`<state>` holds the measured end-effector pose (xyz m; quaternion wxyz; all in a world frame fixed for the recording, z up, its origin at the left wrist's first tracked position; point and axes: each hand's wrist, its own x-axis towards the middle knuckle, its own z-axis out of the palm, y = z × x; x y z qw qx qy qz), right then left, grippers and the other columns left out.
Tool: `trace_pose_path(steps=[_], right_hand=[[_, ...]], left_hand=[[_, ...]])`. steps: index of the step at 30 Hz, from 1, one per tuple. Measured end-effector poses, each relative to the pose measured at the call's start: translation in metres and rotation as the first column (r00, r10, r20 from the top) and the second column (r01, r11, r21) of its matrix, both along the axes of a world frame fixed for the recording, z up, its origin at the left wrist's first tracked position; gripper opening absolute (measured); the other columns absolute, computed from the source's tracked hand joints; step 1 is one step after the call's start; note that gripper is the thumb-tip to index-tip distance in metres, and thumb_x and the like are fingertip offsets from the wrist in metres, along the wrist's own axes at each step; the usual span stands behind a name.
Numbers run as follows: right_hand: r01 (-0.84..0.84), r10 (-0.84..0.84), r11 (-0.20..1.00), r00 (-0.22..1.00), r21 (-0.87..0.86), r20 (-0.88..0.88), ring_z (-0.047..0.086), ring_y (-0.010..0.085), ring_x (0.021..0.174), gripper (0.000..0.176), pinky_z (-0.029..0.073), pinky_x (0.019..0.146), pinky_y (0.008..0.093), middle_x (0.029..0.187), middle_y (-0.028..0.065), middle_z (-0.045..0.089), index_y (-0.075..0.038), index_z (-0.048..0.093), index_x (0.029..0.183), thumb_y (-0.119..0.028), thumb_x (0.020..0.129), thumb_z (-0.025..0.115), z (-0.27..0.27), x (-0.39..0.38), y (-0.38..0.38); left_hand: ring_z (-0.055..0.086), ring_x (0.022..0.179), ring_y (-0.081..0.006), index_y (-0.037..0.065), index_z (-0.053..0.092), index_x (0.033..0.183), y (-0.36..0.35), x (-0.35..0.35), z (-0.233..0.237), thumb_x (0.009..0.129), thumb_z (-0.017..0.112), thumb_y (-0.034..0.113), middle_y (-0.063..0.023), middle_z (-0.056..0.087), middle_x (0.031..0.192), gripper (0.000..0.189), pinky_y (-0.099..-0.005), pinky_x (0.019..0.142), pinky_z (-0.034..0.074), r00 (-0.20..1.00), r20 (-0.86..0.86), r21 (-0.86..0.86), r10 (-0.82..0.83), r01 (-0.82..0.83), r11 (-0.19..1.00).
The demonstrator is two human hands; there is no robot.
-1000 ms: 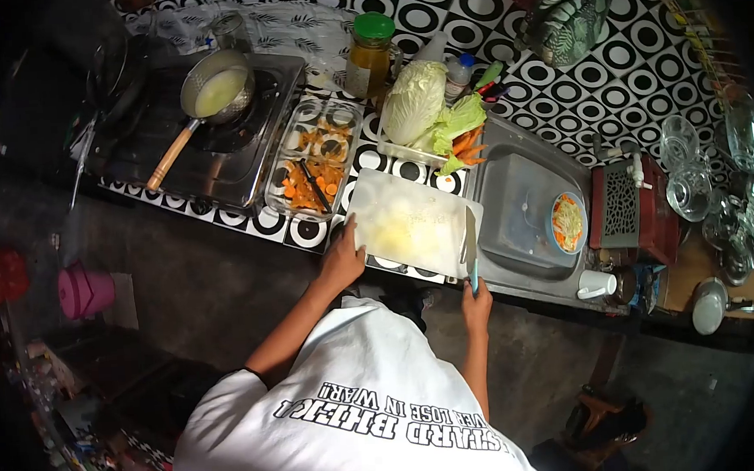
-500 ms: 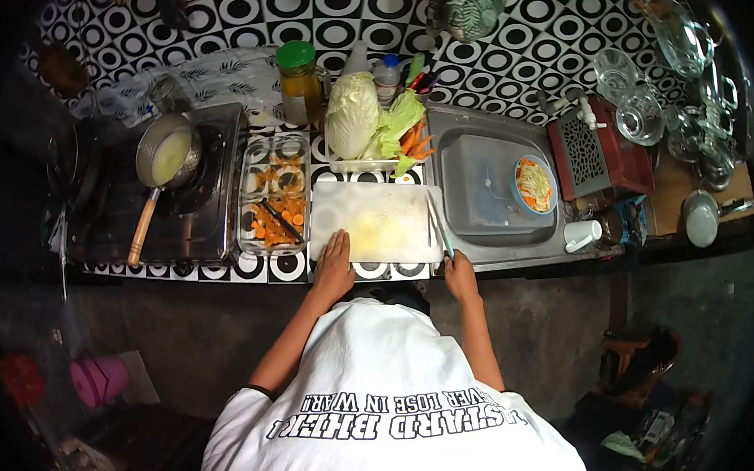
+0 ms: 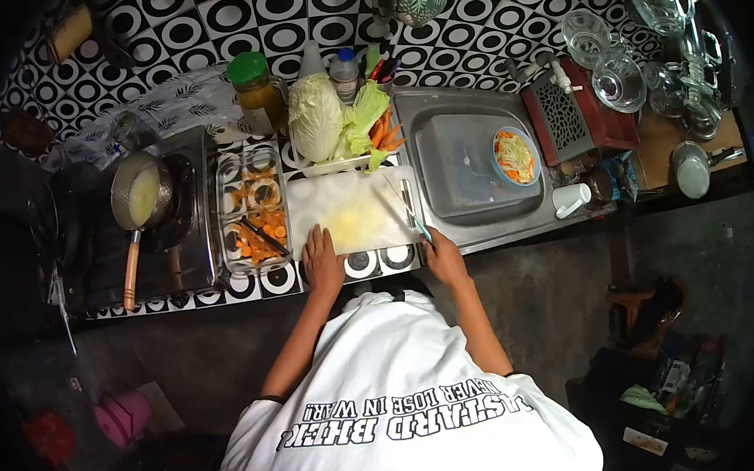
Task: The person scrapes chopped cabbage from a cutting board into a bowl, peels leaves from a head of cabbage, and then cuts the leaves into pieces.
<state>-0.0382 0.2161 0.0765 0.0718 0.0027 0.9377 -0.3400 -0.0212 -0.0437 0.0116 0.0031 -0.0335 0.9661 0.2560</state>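
My left hand (image 3: 323, 259) lies with fingers spread on the front left part of the white cutting board (image 3: 307, 201). My right hand (image 3: 443, 254) is closed round the light-blue handle of a knife (image 3: 410, 212), whose blade lies over the board's right side. A yellowish stain marks the middle of the board. Behind it, a pale cabbage (image 3: 316, 119), green leaves (image 3: 364, 117) and carrots (image 3: 385, 133) rest in a tray (image 3: 331, 165). Left of the board is a clear divided container (image 3: 223, 201) with orange pieces and a dark utensil.
A pot (image 3: 120, 193) with a wooden handle stands on the stove (image 3: 192, 245) at left. To the right, a bowl (image 3: 499, 174) of shredded vegetables sits in the sink (image 3: 440, 215). A green-lidded jar (image 3: 255, 101), white mug (image 3: 573, 196) and glassware (image 3: 618, 82) stand around.
The view has shifted and turned, so the counter appears further left and tilted. The knife blade now points more to the back left, over the board. Both hands keep their hold and place.
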Motion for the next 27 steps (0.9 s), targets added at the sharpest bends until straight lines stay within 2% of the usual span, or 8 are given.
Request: trace_pose_path(steps=[6, 8, 10, 12, 16, 18, 20, 27], right_hand=[[-0.131, 0.133, 0.99, 0.991, -0.054, 0.032, 0.059, 0.0426, 0.099, 0.029, 0.047, 0.084, 0.0458, 0.107, 0.024, 0.063, -0.003, 0.057, 0.119, -0.012, 0.092, 0.052, -0.01, -0.019, 0.011], [-0.17, 0.172, 0.982, 0.985, -0.078, 0.026, 0.059, 0.0431, 0.097, 0.027, 0.047, 0.084, 0.0456, 0.107, 0.0243, 0.062, -0.001, 0.057, 0.117, -0.011, 0.092, 0.053, -0.007, -0.029, 0.012], [-0.198, 0.202, 0.977, 0.979, -0.079, 0.041, 0.06, 0.0423, 0.097, 0.027, 0.047, 0.083, 0.045, 0.105, 0.0241, 0.063, 0.0, 0.057, 0.117, -0.01, 0.091, 0.053, -0.009, -0.034, 0.014], [-0.226, 0.236, 0.967, 0.969, -0.117, 0.076, 0.06, 0.0419, 0.097, 0.027, 0.047, 0.083, 0.0448, 0.104, 0.0241, 0.063, 0.0, 0.057, 0.117, -0.01, 0.091, 0.053, -0.014, -0.038, 0.018], [-0.292, 0.309, 0.943, 0.946, -0.16, 0.098, 0.061, 0.0412, 0.097, 0.028, 0.048, 0.083, 0.0447, 0.104, 0.024, 0.064, 0.0, 0.057, 0.117, -0.009, 0.091, 0.053, -0.027, -0.044, 0.023], [-0.337, 0.363, 0.923, 0.924, -0.187, 0.122, 0.061, 0.0413, 0.098, 0.027, 0.048, 0.084, 0.0447, 0.106, 0.0239, 0.063, 0.0, 0.057, 0.117, -0.011, 0.092, 0.053, -0.032, -0.048, 0.027], [-0.393, 0.401, 0.908, 0.916, -0.148, 0.031, 0.062, 0.0404, 0.091, 0.024, 0.048, 0.078, 0.0424, 0.095, 0.0228, 0.065, 0.002, 0.057, 0.113, -0.012, 0.093, 0.053, -0.035, -0.051, 0.029], [-0.486, 0.501, 0.859, 0.862, -0.162, 0.07, 0.063, 0.0392, 0.093, 0.027, 0.049, 0.081, 0.0421, 0.099, 0.0221, 0.065, 0.001, 0.057, 0.117, -0.012, 0.094, 0.052, -0.035, -0.063, 0.035]], left_hand=[[0.036, 0.133, -0.0352, -0.003, 0.047, 0.129, 0.012, -0.008, 0.007, 0.076, 0.074, 0.013, -0.0194, 0.04, 0.142, 0.062, -0.0458, 0.107, 0.032, 0.996, -0.002, -0.02, 0.091, -0.091, 0.996], [0.043, 0.126, -0.0363, -0.001, 0.051, 0.124, 0.003, -0.001, 0.001, 0.077, 0.072, 0.009, -0.0181, 0.047, 0.134, 0.052, -0.0421, 0.103, 0.038, 0.987, -0.096, 0.174, 0.129, -0.111, 0.978], [0.053, 0.102, -0.0368, 0.0, 0.058, 0.103, -0.003, 0.004, 0.007, 0.081, 0.062, 0.0, -0.0169, 0.057, 0.104, 0.022, -0.0429, 0.087, 0.044, 0.954, -0.247, 0.231, 0.169, -0.112, 0.967], [0.053, 0.091, -0.036, 0.001, 0.057, 0.092, -0.009, 0.015, -0.003, 0.082, 0.059, -0.002, -0.0146, 0.056, 0.091, 0.011, -0.0443, 0.08, 0.043, 0.957, -0.198, 0.274, 0.211, -0.152, 0.95], [0.052, 0.086, -0.0349, 0.002, 0.056, 0.086, -0.005, 0.032, -0.004, 0.08, 0.061, 0.0, -0.0128, 0.056, 0.085, 0.007, -0.0441, 0.076, 0.043, 0.938, -0.175, 0.245, 0.298, -0.252, 0.936], [0.053, 0.087, -0.034, 0.004, 0.058, 0.086, 0.005, 0.04, -0.003, 0.078, 0.064, 0.003, -0.0121, 0.056, 0.085, 0.01, -0.0436, 0.076, 0.043, 0.956, -0.136, 0.255, 0.261, -0.22, 0.941], [0.054, 0.095, -0.0313, 0.005, 0.061, 0.09, 0.019, 0.042, 0.001, 0.074, 0.068, 0.006, -0.0104, 0.057, 0.09, 0.017, -0.0425, 0.081, 0.044, 0.962, -0.066, 0.173, 0.265, -0.251, 0.953], [0.053, 0.099, -0.0304, 0.004, 0.062, 0.089, 0.043, 0.038, -0.004, 0.075, 0.07, 0.008, -0.0103, 0.057, 0.093, 0.017, -0.0421, 0.084, 0.044, 0.932, -0.105, 0.05, 0.348, -0.344, 0.937]])
